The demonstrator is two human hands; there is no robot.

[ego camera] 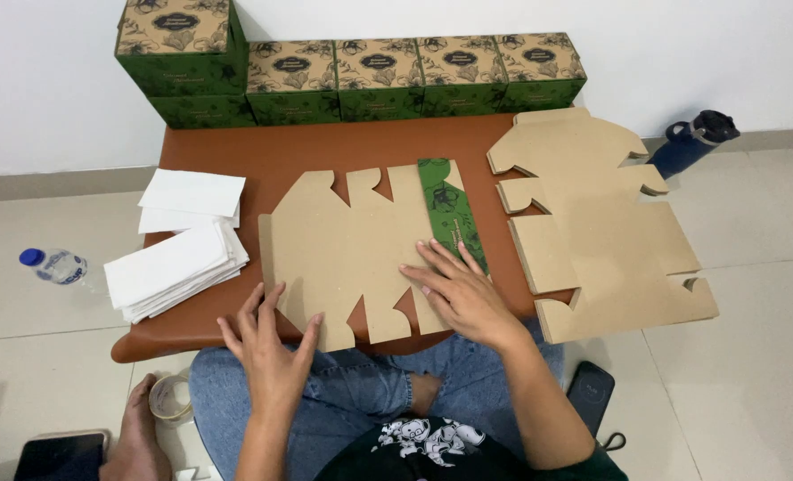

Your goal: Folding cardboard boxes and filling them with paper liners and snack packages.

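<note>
Broadly, a low brown bench [325, 147] carries the work, set against a white wall with the person seated cross-legged at its near edge. Along the far edge stands a row of assembled green boxes [361, 80] with tan floral lids, one stacked higher at the left, likely kept back there to leave room in front. To the right lies a stack of flat die-cut cardboard blanks [610, 240], overhanging the bench edge within easy reach. In the middle lies the flat box blank [352, 254], brown side up, one green printed flap [450, 214] folded over at its right. The right hand [463, 294] presses flat on the blank just beside that flap, fingers spread, its grip open and holding nothing, seemingly to pin the card down. The left hand [272, 347] rests at the blank's near edge, fingers splayed and open too. Left of it sit white paper sheets [178, 267]; a dark blue flask [690, 142] and small water bottle [53, 265] stand on the floor.
</note>
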